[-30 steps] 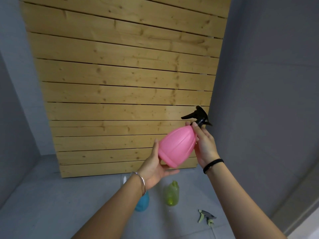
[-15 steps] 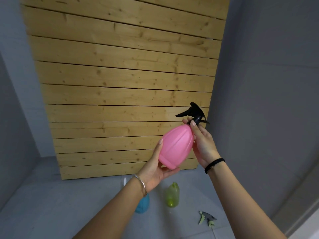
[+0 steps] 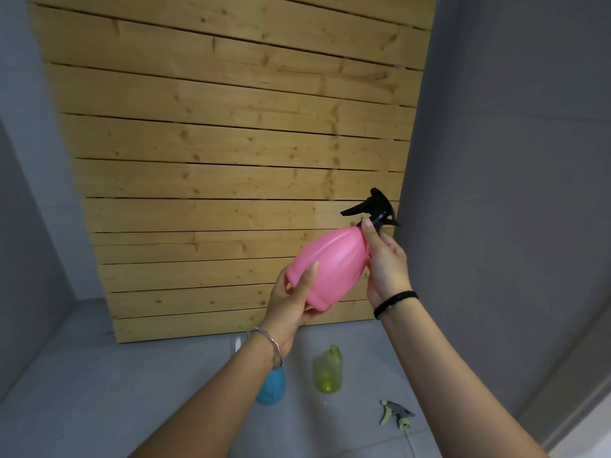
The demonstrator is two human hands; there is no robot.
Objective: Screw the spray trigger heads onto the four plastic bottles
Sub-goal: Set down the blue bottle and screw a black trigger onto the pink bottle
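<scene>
I hold a pink plastic bottle [image 3: 330, 262] tilted up to the right in mid-air. My left hand [image 3: 291, 302] cups its base. My right hand [image 3: 385, 262] grips the neck, fingers at the collar of the black spray trigger head [image 3: 373, 206] sitting on top. Below on the grey floor stands a green bottle [image 3: 329, 368] with no head, and a blue bottle [image 3: 271, 386] partly hidden behind my left forearm. A grey-green spray trigger head [image 3: 396, 416] lies loose on the floor at the lower right.
A wooden slatted panel [image 3: 231, 143] leans upright against the wall right behind the bottles. Grey walls [image 3: 512, 160] close in on the right and left. A small white object [image 3: 237, 344] sits at the panel's foot.
The pink bottle has tilted a little further to the right, and my left thumb has moved up over its base rim. My right fingers have shifted on the black collar.
</scene>
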